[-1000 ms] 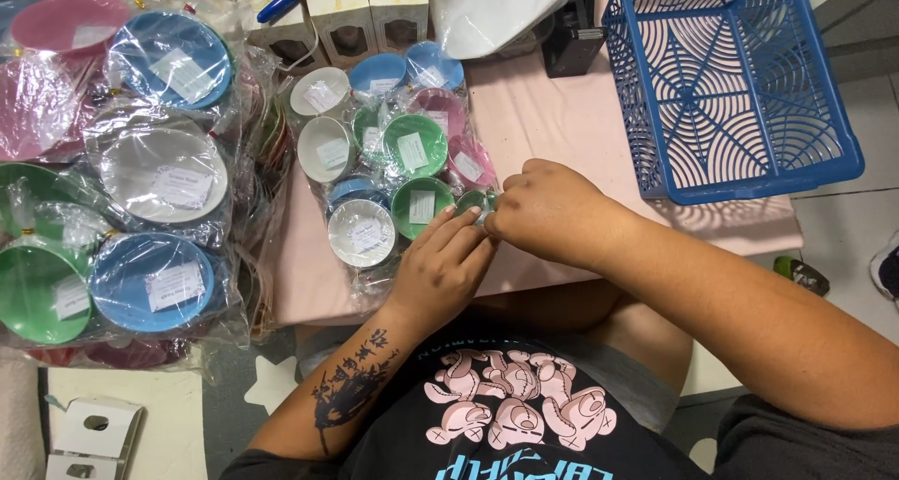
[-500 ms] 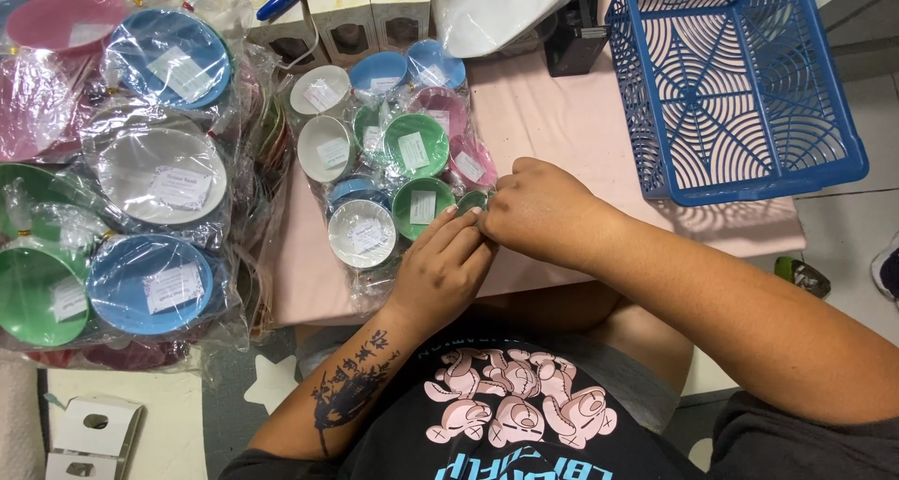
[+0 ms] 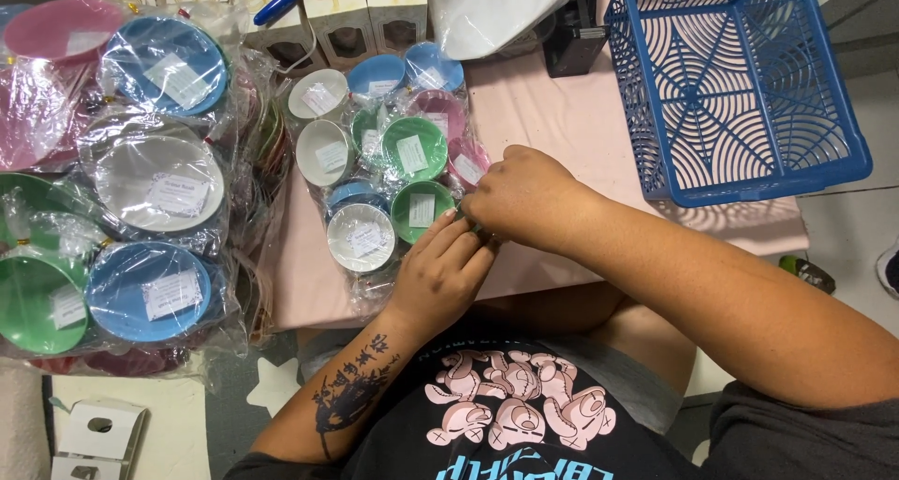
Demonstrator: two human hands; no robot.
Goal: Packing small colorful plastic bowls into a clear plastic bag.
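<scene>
- Pinching together at the near edge of the small-bowl bag [image 3: 393,176], both hands are working at one spot: the right hand [image 3: 520,199] is curled into a narrow grip over the bag's corner, and the left hand [image 3: 445,269] is pressing its straightened fingers [image 3: 465,241] up against it from below.
- Hiding the pinched item almost wholly, the right hand is covering it; only a sliver of something small is showing between the two hands, and whether it is a bowl's rim or a fold of film cannot be told.
- Lying just beyond the knuckles, the green bowl [image 3: 421,208] and the white bowl [image 3: 361,235] are sitting rim-up inside the clear film, probably so their paper labels are staying readable.
- Resting on the pink tabletop [image 3: 552,115], the bag is sitting directly ahead of the person's body, apparently so both hands are meeting on it without stretching.
- Sitting off to the left, the larger wrapped bowls [image 3: 154,185] are piled well apart from the hands.
- Standing to the right, the blue basket [image 3: 749,87] is tilting up, near the right forearm but not touching it.
</scene>
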